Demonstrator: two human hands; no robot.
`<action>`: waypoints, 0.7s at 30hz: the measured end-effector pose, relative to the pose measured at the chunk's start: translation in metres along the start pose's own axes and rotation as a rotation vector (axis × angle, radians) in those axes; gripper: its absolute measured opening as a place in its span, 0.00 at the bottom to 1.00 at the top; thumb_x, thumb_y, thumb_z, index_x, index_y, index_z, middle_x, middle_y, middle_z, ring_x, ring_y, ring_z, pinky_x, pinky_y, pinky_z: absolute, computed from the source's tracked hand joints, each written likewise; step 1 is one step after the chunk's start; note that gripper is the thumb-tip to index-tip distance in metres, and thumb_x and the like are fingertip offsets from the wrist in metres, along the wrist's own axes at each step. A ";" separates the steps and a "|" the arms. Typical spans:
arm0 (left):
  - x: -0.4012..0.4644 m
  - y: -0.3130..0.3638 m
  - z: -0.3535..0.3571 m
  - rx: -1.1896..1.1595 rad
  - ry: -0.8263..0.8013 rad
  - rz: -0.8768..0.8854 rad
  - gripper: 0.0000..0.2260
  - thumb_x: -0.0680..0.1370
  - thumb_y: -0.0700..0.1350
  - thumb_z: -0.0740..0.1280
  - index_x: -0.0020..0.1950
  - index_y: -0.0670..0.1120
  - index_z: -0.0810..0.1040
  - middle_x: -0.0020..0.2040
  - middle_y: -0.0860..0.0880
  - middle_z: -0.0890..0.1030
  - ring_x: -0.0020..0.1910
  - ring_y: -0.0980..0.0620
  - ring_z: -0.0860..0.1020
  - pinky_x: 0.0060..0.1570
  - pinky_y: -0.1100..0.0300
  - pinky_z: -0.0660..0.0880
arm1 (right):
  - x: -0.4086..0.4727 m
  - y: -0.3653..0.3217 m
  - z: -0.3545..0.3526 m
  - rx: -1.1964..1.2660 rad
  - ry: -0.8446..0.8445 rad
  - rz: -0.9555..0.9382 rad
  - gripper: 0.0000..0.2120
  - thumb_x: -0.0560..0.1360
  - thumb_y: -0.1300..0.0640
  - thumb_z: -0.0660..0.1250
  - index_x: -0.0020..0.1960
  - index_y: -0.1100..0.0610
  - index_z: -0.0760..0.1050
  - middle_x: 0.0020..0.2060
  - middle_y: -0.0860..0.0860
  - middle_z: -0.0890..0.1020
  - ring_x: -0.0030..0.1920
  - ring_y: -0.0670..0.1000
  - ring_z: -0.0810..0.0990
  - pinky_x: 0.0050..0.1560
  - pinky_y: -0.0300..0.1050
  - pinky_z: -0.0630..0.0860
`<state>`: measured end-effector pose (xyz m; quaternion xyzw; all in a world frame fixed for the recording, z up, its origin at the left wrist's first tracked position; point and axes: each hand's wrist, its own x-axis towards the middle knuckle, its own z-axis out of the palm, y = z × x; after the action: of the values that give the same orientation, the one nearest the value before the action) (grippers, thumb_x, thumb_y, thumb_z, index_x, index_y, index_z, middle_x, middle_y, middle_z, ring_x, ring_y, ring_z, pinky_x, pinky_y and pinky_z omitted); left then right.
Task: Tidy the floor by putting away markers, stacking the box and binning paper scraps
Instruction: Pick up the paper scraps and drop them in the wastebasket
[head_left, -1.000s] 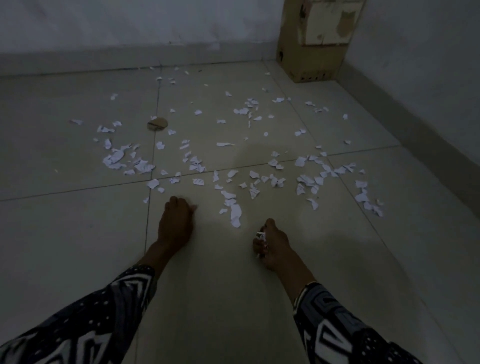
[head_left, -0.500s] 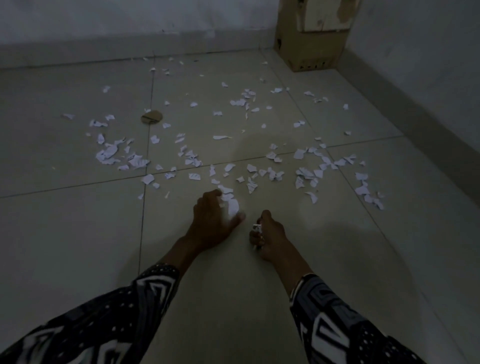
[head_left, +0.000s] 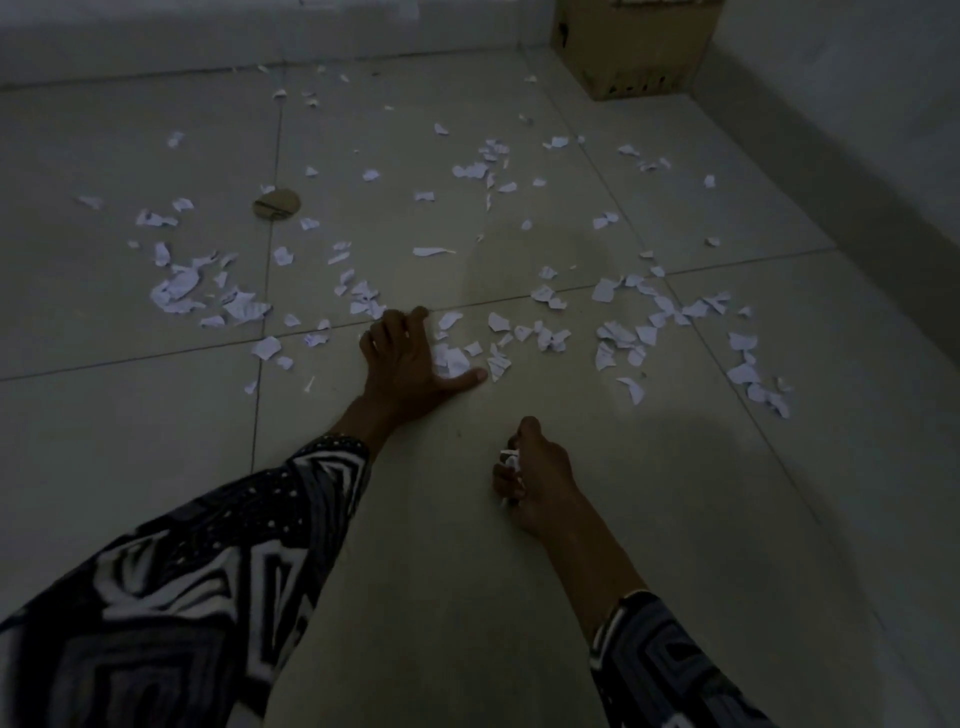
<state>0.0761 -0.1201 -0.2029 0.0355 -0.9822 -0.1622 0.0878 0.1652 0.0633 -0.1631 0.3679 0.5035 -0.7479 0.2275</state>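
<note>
White paper scraps (head_left: 618, 332) lie scattered over the pale tiled floor (head_left: 415, 519) from left to right. My left hand (head_left: 402, 358) rests on the floor among them, fingers curled over a few scraps (head_left: 453, 361) beside its outstretched thumb. My right hand (head_left: 535, 475) sits nearer to me, fist curled round a bunch of collected scraps (head_left: 510, 460) that peek out between the fingers. A cardboard box (head_left: 631, 49) stands in the far right corner. No markers are visible.
A small round brown cardboard piece (head_left: 277, 204) lies on the floor at the left among scraps. Walls with a skirting board run along the far side (head_left: 260, 47) and the right side (head_left: 831, 182). The room is dim.
My left hand has slid forward and to the right into the scraps, gathering some under its fingers. My right hand has stayed put with its bunch. The view has tilted down.
</note>
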 end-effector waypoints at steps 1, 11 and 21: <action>0.004 -0.001 0.004 -0.031 -0.003 -0.005 0.54 0.60 0.83 0.59 0.76 0.51 0.56 0.70 0.44 0.61 0.69 0.40 0.61 0.68 0.38 0.58 | 0.000 0.000 0.000 0.000 0.001 0.000 0.18 0.84 0.54 0.57 0.36 0.59 0.64 0.21 0.52 0.66 0.21 0.49 0.59 0.19 0.34 0.56; 0.021 -0.004 0.013 0.001 0.041 0.221 0.25 0.77 0.71 0.57 0.70 0.61 0.70 0.69 0.47 0.67 0.68 0.43 0.66 0.67 0.47 0.62 | 0.007 0.002 0.002 -0.040 0.059 -0.005 0.18 0.83 0.51 0.58 0.37 0.59 0.67 0.18 0.50 0.68 0.20 0.50 0.62 0.19 0.35 0.58; 0.016 0.011 0.007 -0.039 0.110 0.290 0.10 0.83 0.51 0.60 0.49 0.45 0.74 0.44 0.44 0.74 0.43 0.42 0.73 0.42 0.50 0.68 | 0.010 0.004 0.002 -0.018 0.037 -0.005 0.18 0.83 0.50 0.58 0.38 0.58 0.66 0.18 0.50 0.68 0.20 0.49 0.61 0.19 0.35 0.57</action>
<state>0.0584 -0.1096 -0.2033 -0.0994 -0.9674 -0.1645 0.1649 0.1610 0.0605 -0.1724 0.3786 0.5153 -0.7369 0.2196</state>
